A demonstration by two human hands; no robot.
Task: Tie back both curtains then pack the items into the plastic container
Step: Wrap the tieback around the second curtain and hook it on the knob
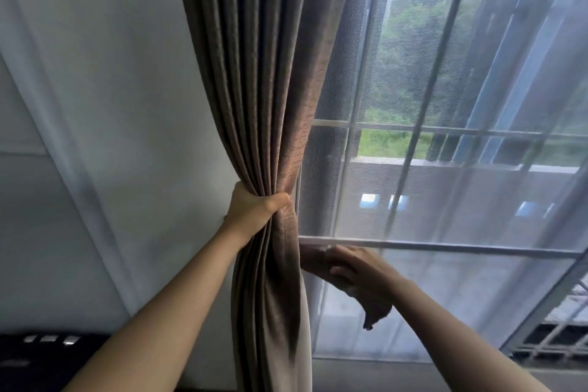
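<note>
Two bare forearms reach up from the bottom edge, one on either side of the brown curtain [267,111]. The left hand [254,208] is clenched tight round the gathered pleats, thumb pressed across the front of the bunch, pinching the cloth into a narrow waist against the white wall [127,105]. Below that grip the fabric flares out again and hangs down between the arms. The right hand [353,270] sits lower, just to the right of the curtain's edge, fingers curled round a dark strip of tieback [375,312] whose loose end dangles under the palm. Behind it lies the sheer curtain [461,280], and beyond that the window frame [429,243], with green trees outside.
</note>
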